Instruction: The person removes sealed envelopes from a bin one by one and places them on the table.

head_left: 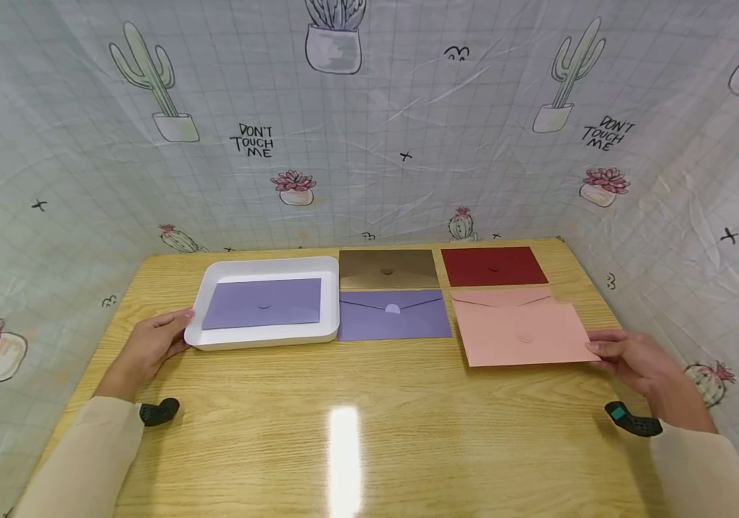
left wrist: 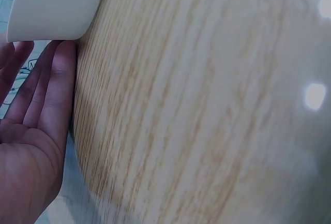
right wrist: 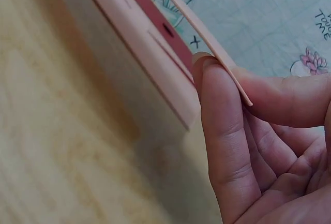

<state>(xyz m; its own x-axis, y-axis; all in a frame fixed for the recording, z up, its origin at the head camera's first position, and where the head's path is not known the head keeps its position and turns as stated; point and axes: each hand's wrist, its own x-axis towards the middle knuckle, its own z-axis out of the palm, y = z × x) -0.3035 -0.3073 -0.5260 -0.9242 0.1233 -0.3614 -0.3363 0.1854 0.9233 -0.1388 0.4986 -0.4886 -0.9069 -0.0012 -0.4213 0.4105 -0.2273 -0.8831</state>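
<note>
My right hand [head_left: 631, 357] pinches the right edge of a pink envelope [head_left: 518, 334] between thumb and fingers. The right wrist view shows that envelope's thin edge [right wrist: 209, 35] raised above a second pink envelope [right wrist: 129, 43]. In the head view the held envelope overlaps most of the one beneath. My left hand [head_left: 152, 347] touches the left side of a white tray [head_left: 262, 341]. Its fingers [left wrist: 57, 87] lie fairly straight, their tips against the tray's wall [left wrist: 54, 14], with the thumb near the rim. A purple envelope [head_left: 262, 302] lies inside the tray.
Right of the tray, a brown envelope [head_left: 388, 269] lies behind another purple envelope [head_left: 395, 324] with a pale round seal. A dark red envelope [head_left: 493, 265] is behind the pink ones. All are on a wooden table [head_left: 246, 424], enclosed by a printed curtain [head_left: 369, 122].
</note>
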